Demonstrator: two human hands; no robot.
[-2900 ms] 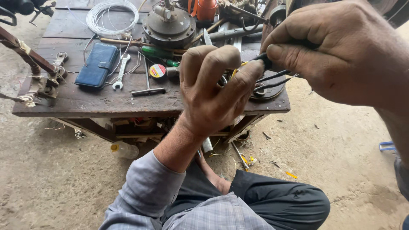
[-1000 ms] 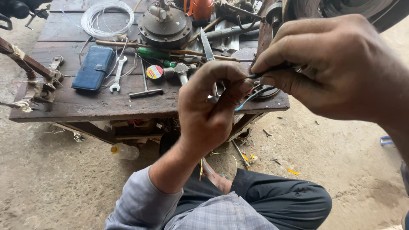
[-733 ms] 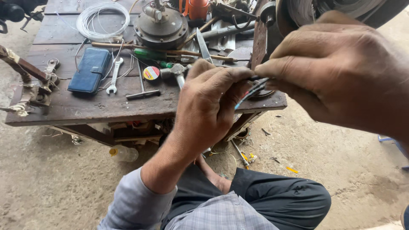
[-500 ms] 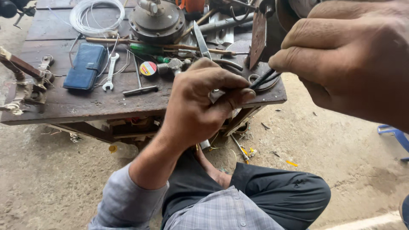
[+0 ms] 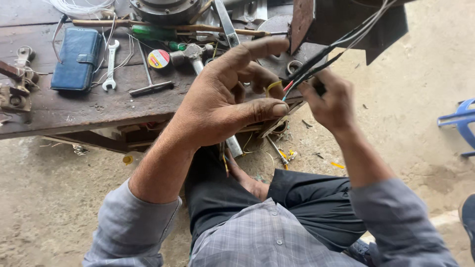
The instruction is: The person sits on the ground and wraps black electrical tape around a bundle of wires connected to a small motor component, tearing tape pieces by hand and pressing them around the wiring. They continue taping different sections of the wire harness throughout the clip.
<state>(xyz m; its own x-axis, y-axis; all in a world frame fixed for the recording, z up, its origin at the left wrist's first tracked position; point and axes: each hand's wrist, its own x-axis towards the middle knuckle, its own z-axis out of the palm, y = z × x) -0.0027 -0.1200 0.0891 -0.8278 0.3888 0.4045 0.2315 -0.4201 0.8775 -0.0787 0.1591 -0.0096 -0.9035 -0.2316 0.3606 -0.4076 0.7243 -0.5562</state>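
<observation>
Since half a second ago the right hand (image 5: pixel 332 99) has drawn back from the camera and now sits lower and smaller, beside the left hand (image 5: pixel 225 106), and the bundle of wires (image 5: pixel 316 62) shows plainly where before it was mostly hidden. The wires run down from the dark metal housing (image 5: pixel 346 20) at the far right corner of the surface (image 5: pixel 64 111) to the two hands, which meet just off its near edge. The right hand's fingers are closed around the dark sheathed wires; the left hand's thumb and fingers (image 5: pixel 264 110) pinch at the loose coloured ends, yellow, red and blue, with its forefinger stretched out above. With both hands now on the strands, the work looks to have come down to sorting the single ends. On the surface behind lie a blue wallet case (image 5: pixel 76 59) near the left edge, a small spanner (image 5: pixel 110 66) just beside it, a roll of tape (image 5: pixel 158 58) and a green-handled screwdriver (image 5: pixel 153 33).
</observation>
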